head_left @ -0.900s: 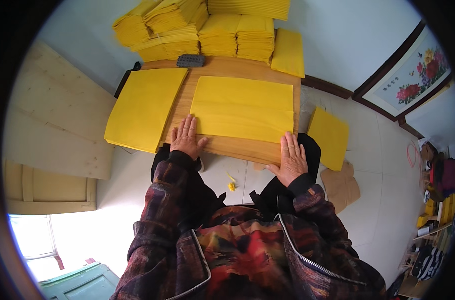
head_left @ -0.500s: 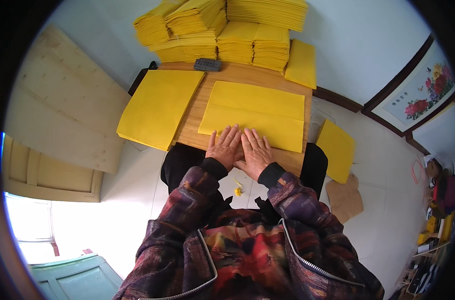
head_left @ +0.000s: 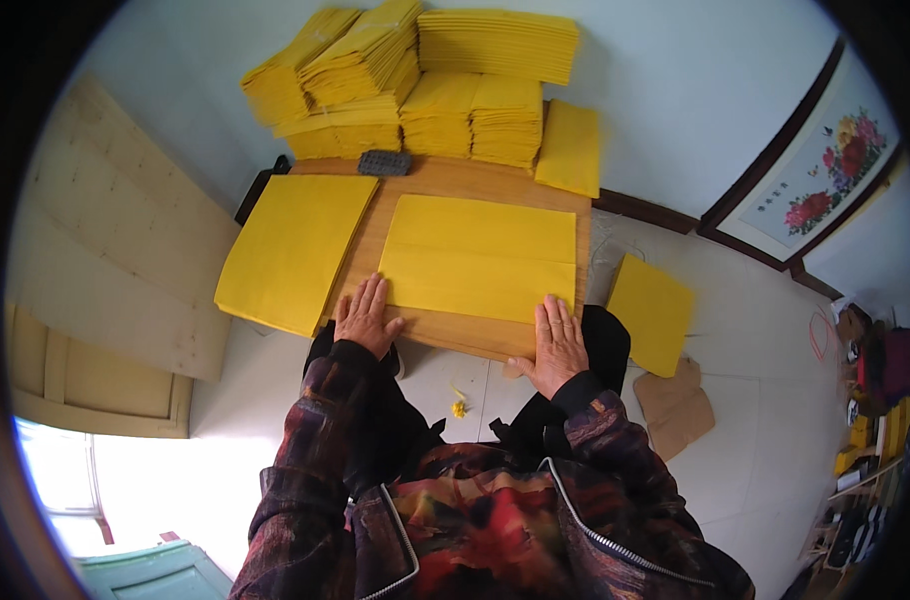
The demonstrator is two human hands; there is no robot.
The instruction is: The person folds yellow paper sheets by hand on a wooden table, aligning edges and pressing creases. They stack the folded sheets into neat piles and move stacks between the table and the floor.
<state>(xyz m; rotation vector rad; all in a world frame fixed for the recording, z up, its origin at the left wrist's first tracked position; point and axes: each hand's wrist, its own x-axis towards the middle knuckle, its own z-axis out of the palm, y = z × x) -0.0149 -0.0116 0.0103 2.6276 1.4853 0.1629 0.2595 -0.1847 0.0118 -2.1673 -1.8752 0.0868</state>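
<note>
Wall-side flower picture point(head_left: 820, 165) bears dark writing point(head_left: 774, 196); right fingers point(head_left: 555, 318) touch a yellow sheet point(head_left: 480, 250).

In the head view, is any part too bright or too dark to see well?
Head view, lower left: pale tiled floor washes out to white; head view, right edge: cluttered wooden shelf is dim, details unclear; head view, centre: yellow rectangular sheet is evenly lit, crease visible.

wood tbl point(head_left: 445, 328): yel. sheet point(head_left: 480, 255) mid, stack point(head_left: 297, 250) l., gray block point(head_left: 385, 163) + bundles point(head_left: 475, 115) at back
</note>
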